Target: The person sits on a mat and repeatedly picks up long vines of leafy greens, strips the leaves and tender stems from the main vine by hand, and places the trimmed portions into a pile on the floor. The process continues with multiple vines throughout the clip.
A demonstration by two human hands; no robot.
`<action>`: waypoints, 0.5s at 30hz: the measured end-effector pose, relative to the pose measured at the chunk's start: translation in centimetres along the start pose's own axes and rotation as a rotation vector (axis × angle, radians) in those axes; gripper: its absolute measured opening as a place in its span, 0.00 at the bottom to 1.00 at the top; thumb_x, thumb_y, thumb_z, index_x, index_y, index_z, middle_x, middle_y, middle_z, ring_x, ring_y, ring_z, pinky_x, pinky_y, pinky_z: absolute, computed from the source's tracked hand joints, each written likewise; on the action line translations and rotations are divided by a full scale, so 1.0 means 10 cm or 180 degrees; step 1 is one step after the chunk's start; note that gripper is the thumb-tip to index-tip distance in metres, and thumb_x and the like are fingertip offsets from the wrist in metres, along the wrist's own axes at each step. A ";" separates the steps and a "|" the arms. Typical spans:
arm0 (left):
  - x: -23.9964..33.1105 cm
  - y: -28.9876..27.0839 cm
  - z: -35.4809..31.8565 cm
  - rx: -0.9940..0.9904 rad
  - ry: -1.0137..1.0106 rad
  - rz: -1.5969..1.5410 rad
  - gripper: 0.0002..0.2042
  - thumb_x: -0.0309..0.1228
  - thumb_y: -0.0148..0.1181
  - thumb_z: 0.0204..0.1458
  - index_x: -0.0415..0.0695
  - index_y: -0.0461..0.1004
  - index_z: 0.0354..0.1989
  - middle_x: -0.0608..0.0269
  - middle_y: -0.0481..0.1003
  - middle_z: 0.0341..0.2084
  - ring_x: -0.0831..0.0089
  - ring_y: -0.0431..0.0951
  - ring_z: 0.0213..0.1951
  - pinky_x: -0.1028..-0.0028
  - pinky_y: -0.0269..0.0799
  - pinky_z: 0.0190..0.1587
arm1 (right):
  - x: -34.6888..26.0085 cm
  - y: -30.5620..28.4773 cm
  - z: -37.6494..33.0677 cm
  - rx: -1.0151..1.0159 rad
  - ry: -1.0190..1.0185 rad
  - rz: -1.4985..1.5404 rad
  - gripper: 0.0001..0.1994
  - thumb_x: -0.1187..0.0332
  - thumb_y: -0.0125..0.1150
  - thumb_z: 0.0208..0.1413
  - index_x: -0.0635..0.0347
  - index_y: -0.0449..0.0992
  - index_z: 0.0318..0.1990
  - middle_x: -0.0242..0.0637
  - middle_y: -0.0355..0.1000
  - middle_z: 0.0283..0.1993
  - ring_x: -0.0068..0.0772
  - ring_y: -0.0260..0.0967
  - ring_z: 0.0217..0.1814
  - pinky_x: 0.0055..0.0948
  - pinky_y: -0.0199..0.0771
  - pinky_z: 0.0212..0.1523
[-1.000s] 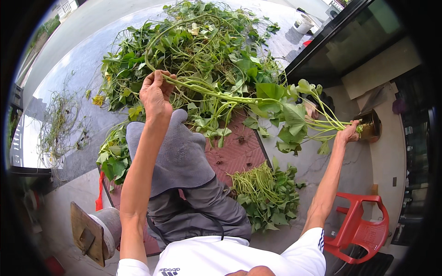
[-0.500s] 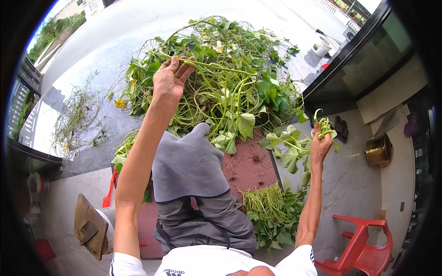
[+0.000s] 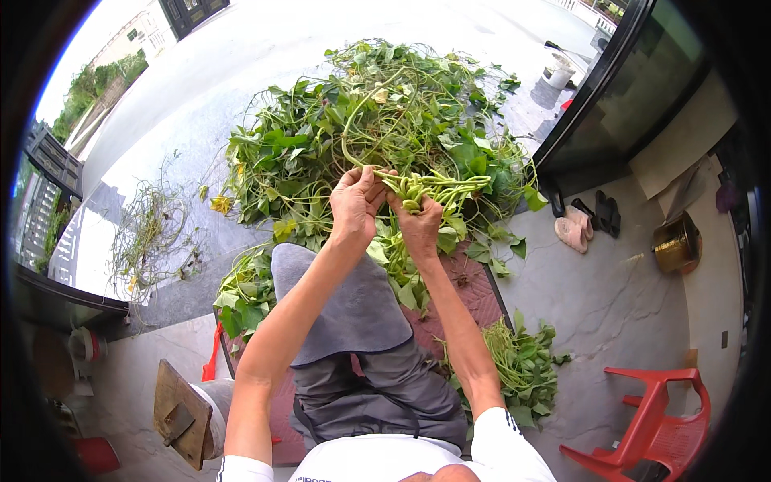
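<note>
My left hand (image 3: 355,210) pinches a long pale-green vine (image 3: 345,138) that arches up over the heap of leafy vines (image 3: 281,181) in front of me. Right beside it, my right hand (image 3: 419,229) is closed round a bunch of green leaf stalks (image 3: 454,186); their cut-looking ends stick up by the thumb and leaves hang below. The two hands almost touch, and their fingertips partly overlap the vine. Over my knees lies a grey cloth (image 3: 345,305). A neat pile of stalks with leaves (image 3: 522,365) rests to the right of my legs.
Under the greens is a red mat (image 3: 475,277). Thin stripped vines (image 3: 148,229) lie at the left. A red plastic chair (image 3: 662,426) stands at lower right, a wooden board (image 3: 183,410) at lower left. Slippers (image 3: 573,229) and a brass-coloured pot (image 3: 677,243) are at the right.
My right hand has swung in from the right with its bunch of stalks to meet the left. My left hand has come lower and rightward, still holding a vine.
</note>
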State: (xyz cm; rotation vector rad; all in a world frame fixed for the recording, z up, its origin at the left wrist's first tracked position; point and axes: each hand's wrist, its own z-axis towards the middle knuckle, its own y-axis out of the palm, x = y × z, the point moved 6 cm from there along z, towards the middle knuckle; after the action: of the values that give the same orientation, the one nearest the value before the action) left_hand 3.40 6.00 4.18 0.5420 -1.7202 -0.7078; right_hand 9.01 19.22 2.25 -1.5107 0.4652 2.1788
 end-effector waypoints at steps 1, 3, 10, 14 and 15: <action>0.03 -0.07 0.00 -0.0048 0.0071 0.0315 0.08 0.32 0.60 0.68 0.40 0.73 0.46 0.56 0.83 0.40 0.67 0.85 0.42 0.69 0.82 0.50 | -0.02 0.03 -0.06 -0.0001 0.0034 0.0182 0.10 0.70 0.77 0.55 0.69 0.82 0.35 0.22 0.71 0.23 0.15 0.58 0.26 0.25 0.63 0.26; 0.13 -0.20 0.02 -0.0134 0.0161 0.1069 0.09 0.33 0.63 0.67 0.40 0.76 0.45 0.61 0.83 0.40 0.73 0.84 0.40 0.73 0.79 0.47 | 0.03 0.02 -0.09 -0.0111 0.0001 0.0296 0.11 0.70 0.77 0.54 0.70 0.82 0.34 0.29 0.73 0.22 0.19 0.61 0.24 0.28 0.65 0.26; 0.85 0.35 -0.38 -0.0514 0.3426 0.4409 0.09 0.27 0.67 0.56 0.40 0.81 0.44 0.57 0.81 0.37 0.57 0.80 0.45 0.64 0.75 0.50 | 0.38 -0.20 -0.17 -0.0261 -0.0843 -0.0670 0.13 0.70 0.77 0.47 0.66 0.76 0.25 0.47 0.74 0.22 0.50 0.73 0.23 0.41 0.69 0.27; 0.22 0.71 0.01 -0.2712 0.0987 0.5209 0.17 0.41 0.64 0.60 0.38 0.84 0.47 0.50 0.84 0.37 0.50 0.83 0.42 0.59 0.77 0.47 | 0.10 -0.17 -0.37 -0.0878 -0.1452 -0.0898 0.09 0.75 0.74 0.46 0.62 0.81 0.35 0.45 0.77 0.27 0.51 0.76 0.28 0.44 0.73 0.29; -0.02 0.69 0.16 -0.2856 0.0420 0.5258 0.19 0.43 0.65 0.60 0.40 0.83 0.50 0.52 0.85 0.39 0.56 0.84 0.42 0.62 0.78 0.47 | 0.07 -0.19 -0.38 -0.0920 -0.1595 -0.0904 0.08 0.74 0.74 0.46 0.62 0.81 0.35 0.45 0.77 0.27 0.52 0.76 0.28 0.44 0.73 0.30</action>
State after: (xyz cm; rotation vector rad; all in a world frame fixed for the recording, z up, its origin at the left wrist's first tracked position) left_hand 1.96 11.36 8.60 -1.3135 -1.0018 -0.0994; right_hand 12.84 18.96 0.27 -1.0155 -0.2234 2.3423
